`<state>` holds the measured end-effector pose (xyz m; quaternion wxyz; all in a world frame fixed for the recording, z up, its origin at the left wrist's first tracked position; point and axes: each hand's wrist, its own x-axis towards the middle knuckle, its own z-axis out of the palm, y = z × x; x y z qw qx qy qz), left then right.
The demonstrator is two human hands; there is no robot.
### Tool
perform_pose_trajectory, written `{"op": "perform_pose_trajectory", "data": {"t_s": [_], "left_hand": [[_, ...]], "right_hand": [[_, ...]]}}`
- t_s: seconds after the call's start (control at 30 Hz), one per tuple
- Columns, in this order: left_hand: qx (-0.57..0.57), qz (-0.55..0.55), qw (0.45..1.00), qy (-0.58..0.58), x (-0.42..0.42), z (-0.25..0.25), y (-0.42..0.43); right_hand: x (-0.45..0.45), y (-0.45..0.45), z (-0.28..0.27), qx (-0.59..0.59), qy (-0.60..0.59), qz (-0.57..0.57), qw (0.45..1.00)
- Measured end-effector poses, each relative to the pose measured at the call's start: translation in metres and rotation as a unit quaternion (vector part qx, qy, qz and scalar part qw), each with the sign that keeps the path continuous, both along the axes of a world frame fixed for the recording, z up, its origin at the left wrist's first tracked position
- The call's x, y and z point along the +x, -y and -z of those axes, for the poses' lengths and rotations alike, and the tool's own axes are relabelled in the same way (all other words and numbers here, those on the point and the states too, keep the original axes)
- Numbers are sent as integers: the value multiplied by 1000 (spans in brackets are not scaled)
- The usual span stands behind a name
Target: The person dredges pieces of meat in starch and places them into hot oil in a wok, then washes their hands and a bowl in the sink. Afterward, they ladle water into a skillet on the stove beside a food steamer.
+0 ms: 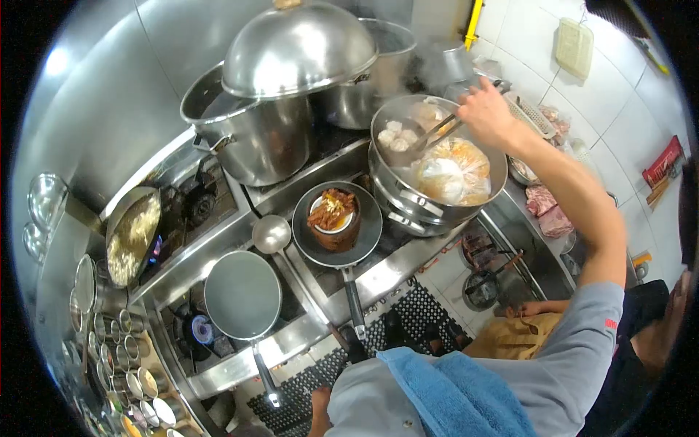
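My right hand is closed around a pair of tongs, reaching over a round metal steamer pot at the upper right. The tongs' tips point down into the pot, close to some white dumpling-like pieces. Beside them lie tied clear plastic bags with whitish and orange-yellow food. Steam partly blurs the contents. Low in the view, by the grey shirt, a bit of my left hand or forearm shows; its fingers are hidden.
A pan holds a pot of reddish-brown food. Left of it are a ladle, a grey pan beside a lit burner, and a wok. Large lidded stockpot behind. Another person's hand is at right.
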<state>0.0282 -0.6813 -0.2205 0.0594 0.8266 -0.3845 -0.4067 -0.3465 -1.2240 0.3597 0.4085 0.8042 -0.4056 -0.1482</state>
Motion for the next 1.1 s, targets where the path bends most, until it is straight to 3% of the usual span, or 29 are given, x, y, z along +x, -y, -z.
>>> {"op": "perform_pose_trajectory", "data": {"t_s": [0.33,0.9,1.1], "left_hand": [[-49,28,998,0,-30,-31,54],[-91,94,991,7,-46,-45,89],[-109,132,985,9,-52,-51,112]], "right_hand": [[19,37,5,62,-36,-19,997],[21,34,14,57,-19,-63,996],[21,30,19,80,-24,-26,996]]}}
